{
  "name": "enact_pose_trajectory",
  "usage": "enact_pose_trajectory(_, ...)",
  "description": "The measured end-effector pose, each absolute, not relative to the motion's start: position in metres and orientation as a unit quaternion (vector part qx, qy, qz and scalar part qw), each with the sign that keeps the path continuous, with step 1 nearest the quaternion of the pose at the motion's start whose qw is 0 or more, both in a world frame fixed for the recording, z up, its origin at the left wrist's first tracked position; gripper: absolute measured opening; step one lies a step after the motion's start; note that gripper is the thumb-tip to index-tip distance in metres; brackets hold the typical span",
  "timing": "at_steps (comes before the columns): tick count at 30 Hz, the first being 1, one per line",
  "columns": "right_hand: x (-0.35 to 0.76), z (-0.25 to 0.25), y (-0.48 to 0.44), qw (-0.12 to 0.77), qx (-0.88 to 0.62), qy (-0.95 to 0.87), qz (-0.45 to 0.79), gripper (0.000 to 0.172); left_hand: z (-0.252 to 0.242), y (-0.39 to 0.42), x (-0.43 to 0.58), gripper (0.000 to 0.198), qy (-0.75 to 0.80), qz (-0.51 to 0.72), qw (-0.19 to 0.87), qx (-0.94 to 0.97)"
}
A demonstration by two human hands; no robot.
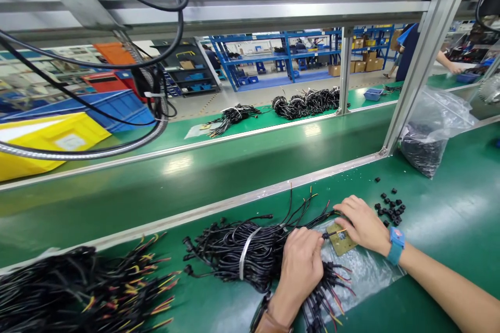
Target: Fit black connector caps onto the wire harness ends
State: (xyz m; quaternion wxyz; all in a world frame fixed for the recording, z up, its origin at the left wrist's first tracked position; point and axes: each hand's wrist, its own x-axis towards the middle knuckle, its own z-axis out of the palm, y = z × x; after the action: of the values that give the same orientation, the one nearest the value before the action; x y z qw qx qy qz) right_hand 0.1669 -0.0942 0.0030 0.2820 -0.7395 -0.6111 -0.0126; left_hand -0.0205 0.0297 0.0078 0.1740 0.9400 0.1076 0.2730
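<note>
My left hand is closed around a black cable, whose thin yellow wire end points right over a small brass-coloured plate. Just beyond the plate, my right hand has its fingers curled, with the fingertips at the wire ends of another black cable. What lies between its thumb and fingers is partly hidden. Beside my left hand rests a bundle of black cables, bound with a white tie. More cables with stripped red and yellow ends lie below my hands on a clear plastic bag.
A large cable pile lies at the lower left. Small black caps are scattered right of my right hand, near a clear bag of dark parts. A metal post and hanging hoses stand beyond. Another person's arm shows far right.
</note>
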Motion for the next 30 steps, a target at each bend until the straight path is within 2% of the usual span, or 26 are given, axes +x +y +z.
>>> enact_pose_trajectory(4,0.164,-0.002,-0.091,0.264,-0.743,-0.615,-0.004,0.022,0.007,0.029,-0.021,0.029,0.108,0.272,0.170,0.941)
enact_pose_trajectory(11,0.161,0.017,-0.099,0.378,-0.667,-0.641,-0.017,0.026,0.007,0.028,-0.020,0.027,0.117,0.265,0.167,0.943)
enact_pose_trajectory(16,0.150,0.020,-0.101,0.324,-0.595,-0.735,-0.003,0.022,0.014,0.026,-0.021,0.028,0.105,0.263,0.157,0.946)
enact_pose_trajectory(20,0.154,0.023,-0.102,0.375,-0.609,-0.696,-0.062,0.018,0.022,0.027,-0.027,0.030,0.039,0.290,0.135,0.947)
enact_pose_trajectory(24,0.164,0.048,-0.112,0.454,-0.587,-0.655,-0.139,0.016,0.024,0.028,-0.030,0.036,-0.022,0.301,0.099,0.948)
enact_pose_trajectory(28,0.152,0.084,-0.150,0.529,-0.525,-0.620,-0.247,0.028,0.018,0.028,-0.024,0.040,0.056,0.298,0.050,0.952)
enact_pose_trajectory(30,0.135,0.094,-0.181,0.529,-0.530,-0.599,-0.283,0.033,0.014,0.028,-0.019,0.035,0.107,0.284,0.035,0.952)
